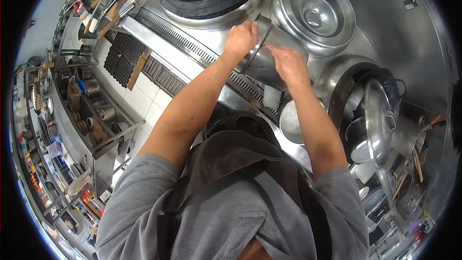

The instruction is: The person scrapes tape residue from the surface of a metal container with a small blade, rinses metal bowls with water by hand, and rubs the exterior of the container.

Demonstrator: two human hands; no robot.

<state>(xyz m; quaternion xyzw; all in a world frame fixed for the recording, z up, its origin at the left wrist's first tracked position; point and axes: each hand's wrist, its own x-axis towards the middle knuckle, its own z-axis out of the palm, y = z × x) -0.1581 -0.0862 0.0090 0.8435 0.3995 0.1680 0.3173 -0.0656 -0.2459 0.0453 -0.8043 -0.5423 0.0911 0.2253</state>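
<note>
A cylindrical steel pot (264, 60) is tilted on the steel counter in front of me, between the burner rings. My left hand (242, 38) is closed on its upper left edge, fingers curled around a thin rim or handle. My right hand (290, 62) grips the pot's right side, with the index finger stretched along the metal; its other fingers are partly hidden. A seam or band crosses the pot between my hands, and I cannot tell whether it is a lid's edge. The pot's inside is out of sight.
A black-ringed wok burner (211, 12) stands ahead; stacked round metal pans (315, 14) sit to its right. Further right are a wok (346, 96) and a tilted metal lid (378, 123). A slotted drain (180, 33) runs along the counter's front. Shelves of cookware (91, 110) stand left.
</note>
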